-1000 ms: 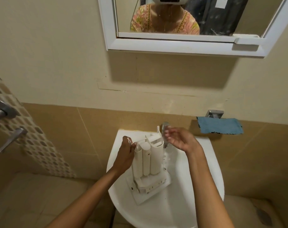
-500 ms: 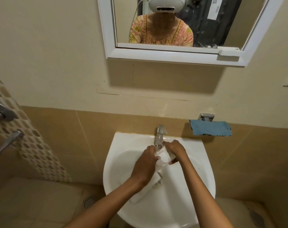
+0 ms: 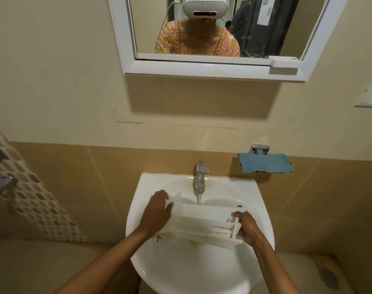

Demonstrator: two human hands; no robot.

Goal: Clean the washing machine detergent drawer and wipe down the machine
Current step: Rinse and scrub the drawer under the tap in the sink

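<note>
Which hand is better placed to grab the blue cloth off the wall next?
The right hand. The blue cloth hangs right of the tap, above that hand's side. The left hand holds the far end of the detergent drawer and would likely have to cross the running water.

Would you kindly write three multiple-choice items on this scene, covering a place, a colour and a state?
1. Where is the detergent drawer? A on the floor; B over the sink; C inside a machine.
2. What colour is the cloth on the wall? A blue; B red; C yellow.
3. The tap is: A shut off; B missing; C running.
Answers: B, the left hand and right hand hold it above the basin; A, it looks blue; C, a stream falls from the spout.
</note>
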